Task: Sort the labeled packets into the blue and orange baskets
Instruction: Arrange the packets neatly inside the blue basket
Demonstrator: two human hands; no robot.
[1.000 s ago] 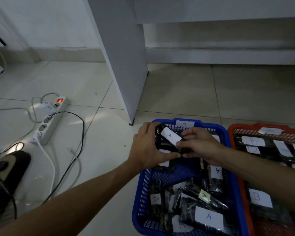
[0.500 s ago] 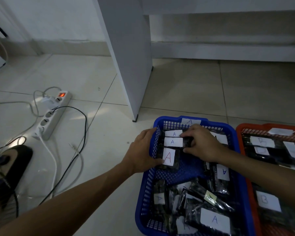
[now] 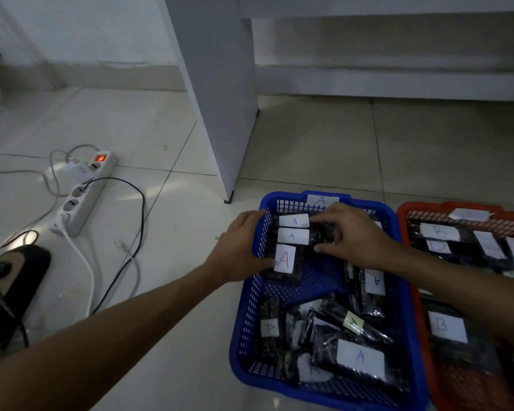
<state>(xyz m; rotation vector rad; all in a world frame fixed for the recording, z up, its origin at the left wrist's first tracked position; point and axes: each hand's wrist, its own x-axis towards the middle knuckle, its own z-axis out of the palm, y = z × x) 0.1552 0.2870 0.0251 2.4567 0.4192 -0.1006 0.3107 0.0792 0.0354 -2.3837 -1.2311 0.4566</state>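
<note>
The blue basket (image 3: 247,315) stands on the floor and holds several black packets with white "A" labels. Three lie in its far left corner: two with small blue A labels (image 3: 293,235) and one with a red A (image 3: 285,259). My left hand (image 3: 238,247) clasps the basket's left wall, its thumb against the red-A packet. My right hand (image 3: 356,235) reaches over the far end, with thumb and fingers pinching the right ends of the two small-A packets. The orange basket (image 3: 445,206) to the right holds packets labeled "B" (image 3: 447,326).
A white furniture panel (image 3: 217,99) stands just beyond the blue basket. To the left on the tiled floor lie a power strip (image 3: 80,197) with a lit red switch, several cables (image 3: 137,232) and a black object (image 3: 15,268).
The A packet that both hands held above the basket now lies in the far left corner with the others. Both hands have lowered onto the packets and the basket wall.
</note>
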